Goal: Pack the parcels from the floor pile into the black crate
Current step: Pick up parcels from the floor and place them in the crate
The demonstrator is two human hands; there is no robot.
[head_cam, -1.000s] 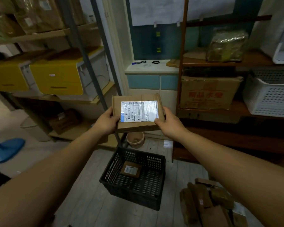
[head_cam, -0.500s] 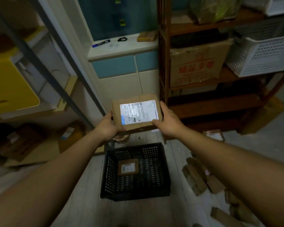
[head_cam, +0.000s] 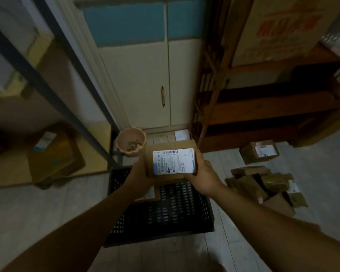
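Note:
Both hands hold a flat cardboard parcel (head_cam: pixel 170 160) with a white shipping label facing up. My left hand (head_cam: pixel 139 177) grips its left edge and my right hand (head_cam: pixel 205 174) its right edge. The parcel hangs over the back part of the black perforated crate (head_cam: pixel 175 211), which stands on the floor below. A corner of another brown parcel (head_cam: pixel 152 195) shows inside the crate, mostly hidden by my left hand. The floor pile of brown parcels (head_cam: pixel 261 183) lies just right of the crate.
A pink pot (head_cam: pixel 131 141) stands behind the crate by a metal rack post. A single labelled box (head_cam: pixel 260 151) sits on the floor beyond the pile. A wooden shelf unit (head_cam: pixel 263 107) rises at right, a low shelf with a cardboard box (head_cam: pixel 53 156) at left.
My head has tipped down and closer. Both hands have lowered the parcel from chest height to just above the crate, and the parcel has turned so its label runs lengthwise.

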